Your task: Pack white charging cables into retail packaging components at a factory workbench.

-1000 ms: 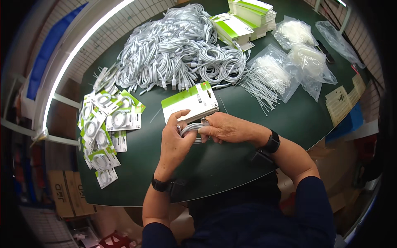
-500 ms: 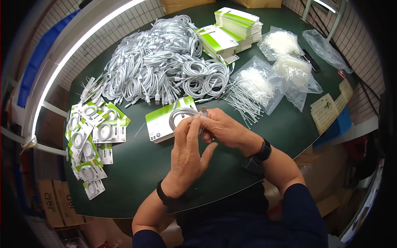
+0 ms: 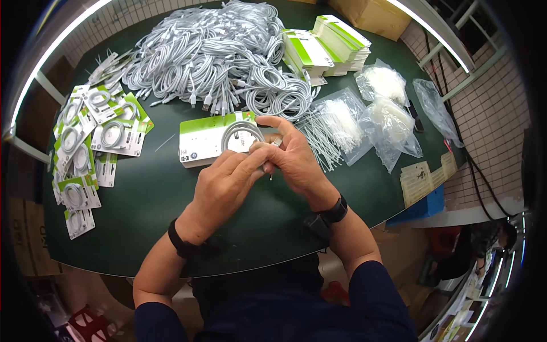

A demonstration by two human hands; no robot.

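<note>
A coiled white USB cable is held up in front of me, over the right part of a stack of green-and-white cards. My left hand is closed, its fingertips pinching the lower side of the coil. Against those fingertips, my right hand also grips the cable near its metal plug, with the index finger raised and bent. A small pale tip pokes out below the fingers; I cannot tell whether it is a cable end or a tie. The fingers hide the lower coil.
Behind lies a big heap of coiled cables. Carded cables overlap at the left. More card stacks stand at the back, with loose white cable ties and clear bags at the right. Paper sheets lie by the right edge.
My view has shifted, so the table appears further left and higher. The left fingers have closed in against the right hand at the coil, and the right index finger has lifted.
</note>
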